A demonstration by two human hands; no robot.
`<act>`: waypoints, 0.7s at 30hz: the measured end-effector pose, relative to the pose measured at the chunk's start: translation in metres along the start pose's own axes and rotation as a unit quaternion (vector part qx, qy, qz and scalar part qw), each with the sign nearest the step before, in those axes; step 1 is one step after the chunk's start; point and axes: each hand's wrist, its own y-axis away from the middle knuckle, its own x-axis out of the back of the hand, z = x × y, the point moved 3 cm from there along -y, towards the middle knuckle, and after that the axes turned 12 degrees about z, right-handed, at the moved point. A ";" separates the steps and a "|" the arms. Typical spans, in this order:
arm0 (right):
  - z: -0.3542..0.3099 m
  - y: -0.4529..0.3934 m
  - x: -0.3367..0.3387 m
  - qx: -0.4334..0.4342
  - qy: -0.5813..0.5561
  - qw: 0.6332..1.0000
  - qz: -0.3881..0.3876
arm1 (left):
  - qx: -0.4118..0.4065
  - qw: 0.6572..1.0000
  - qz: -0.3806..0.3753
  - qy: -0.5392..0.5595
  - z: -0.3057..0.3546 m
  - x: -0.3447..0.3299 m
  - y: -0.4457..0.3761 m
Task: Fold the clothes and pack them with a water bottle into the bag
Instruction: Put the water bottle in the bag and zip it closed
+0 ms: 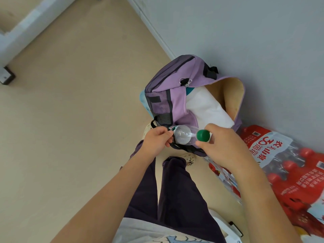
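Clothes [208,106] already folded, sitting in bag [177,102] beyond fingers. Bottle [184,135] going in now: right hand [226,146] fingers clamped near cap, left hand [156,139] fingers pinching bag edge.

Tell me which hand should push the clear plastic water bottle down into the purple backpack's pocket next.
Right. The right hand already grips the clear plastic water bottle at its green cap, so it can likely drive it in. The left hand holds the pocket edge of the purple backpack.
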 end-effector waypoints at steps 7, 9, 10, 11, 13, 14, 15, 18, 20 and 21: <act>-0.001 -0.030 -0.009 -0.006 -0.007 1.000 -0.001 | 0.020 1.000 0.010 -0.006 0.001 0.000 -0.005; -0.004 -0.034 -0.015 0.006 0.008 1.000 -0.025 | 0.018 1.000 0.010 -0.001 0.003 -0.001 -0.008; -0.002 -0.037 -0.017 -0.014 -0.009 0.998 -0.053 | 0.015 1.000 0.010 -0.002 0.004 0.000 -0.009; 0.000 -0.040 -0.017 -0.043 -0.047 0.995 -0.074 | 0.012 1.000 0.009 -0.005 0.004 0.001 -0.010; 0.006 -0.051 -0.020 -0.109 -0.147 0.982 -0.047 | 0.006 1.000 0.003 -0.010 0.005 0.000 -0.010; 0.009 -0.057 -0.023 -0.141 -0.201 0.969 -0.014 | 0.005 1.000 0.000 -0.012 0.005 -0.001 -0.011; 0.009 -0.061 -0.028 -0.171 -0.249 0.953 0.006 | 0.005 1.000 -0.001 -0.013 0.005 -0.002 -0.011; 0.005 -0.071 -0.043 -0.208 -0.312 0.926 -0.045 | 0.008 1.000 0.002 -0.017 0.005 -0.002 -0.012; 0.001 -0.075 -0.045 -0.185 -0.312 0.929 -0.078 | 0.008 1.000 0.002 -0.017 0.003 0.000 -0.013; 0.000 -0.076 -0.045 -0.163 -0.308 0.933 -0.089 | 0.008 1.000 0.001 -0.018 0.001 0.001 -0.013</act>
